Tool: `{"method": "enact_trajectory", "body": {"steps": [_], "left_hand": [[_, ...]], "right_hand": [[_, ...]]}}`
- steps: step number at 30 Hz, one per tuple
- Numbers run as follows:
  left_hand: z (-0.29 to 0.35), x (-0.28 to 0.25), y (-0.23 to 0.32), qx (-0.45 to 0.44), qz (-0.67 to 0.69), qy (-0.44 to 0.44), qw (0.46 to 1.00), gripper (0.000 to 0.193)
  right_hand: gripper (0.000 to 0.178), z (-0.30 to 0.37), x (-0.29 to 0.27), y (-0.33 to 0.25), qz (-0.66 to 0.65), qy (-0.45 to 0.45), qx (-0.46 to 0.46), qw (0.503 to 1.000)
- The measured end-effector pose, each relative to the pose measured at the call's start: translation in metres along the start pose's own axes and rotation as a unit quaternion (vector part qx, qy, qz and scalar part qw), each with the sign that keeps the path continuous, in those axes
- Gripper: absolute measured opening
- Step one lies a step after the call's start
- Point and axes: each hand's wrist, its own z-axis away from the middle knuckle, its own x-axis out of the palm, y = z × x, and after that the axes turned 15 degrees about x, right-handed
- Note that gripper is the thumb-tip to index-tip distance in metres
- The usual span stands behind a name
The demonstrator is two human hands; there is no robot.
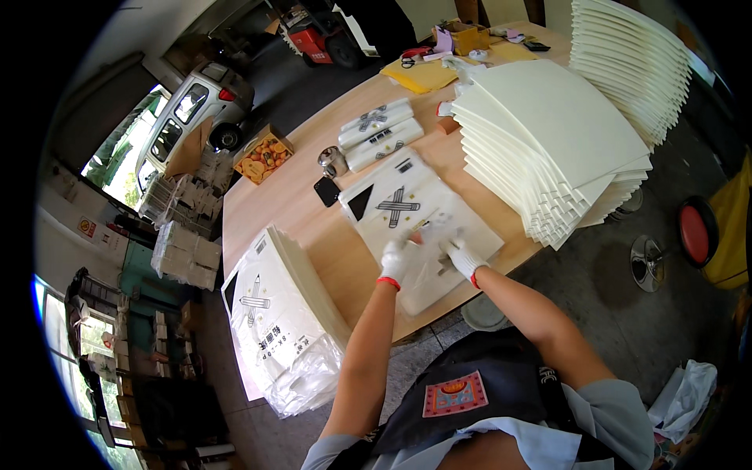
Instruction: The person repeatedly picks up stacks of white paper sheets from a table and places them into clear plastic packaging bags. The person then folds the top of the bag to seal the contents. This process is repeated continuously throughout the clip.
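A pile of clear plastic bags (439,205), printed with crossed black pencils and a dark corner, lies flat on the table before me. My left hand (395,260), in a white glove with a red cuff, touches the near part of the top bag. Opposite it, my right hand (464,258) wears a matching glove and is also at the bag. Motion smears the fingers of both hands, so their grip is unclear. To the left, a stack of filled bags (278,313) with a pencil print overhangs the table edge. A fanned stack of cream-white sheets (548,125) stands at the right.
On the wooden table (305,251) are rolled printed bags (380,137), a metal pot (332,161), a black phone (327,191) and a fruit-patterned box (265,154). Another white stack (627,66) rises at the far right. A red-seated stool (697,231) stands right of the table.
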Motion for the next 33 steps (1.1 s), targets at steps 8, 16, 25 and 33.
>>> {"method": "enact_trajectory", "body": {"steps": [8,16,25,33], "left_hand": [[-0.022,-0.056,0.019,0.002,0.325,0.083,0.942,0.017],[-0.008,-0.059,0.083,0.105,0.139,0.004,0.985,0.021],[0.006,-0.069,0.100,0.150,-0.383,0.061,0.909,0.044],[-0.011,0.005,0.154,0.253,0.075,-0.002,0.965,0.036]], "right_hand": [[0.042,0.086,-0.022,-0.055,0.518,-0.018,-0.011,0.855],[0.032,0.009,0.046,-0.039,0.512,0.247,-0.464,0.679],[0.022,0.181,-0.081,-0.097,0.367,0.161,-0.573,0.715],[0.024,0.215,-0.211,-0.136,0.566,0.449,-0.390,0.571]]}}
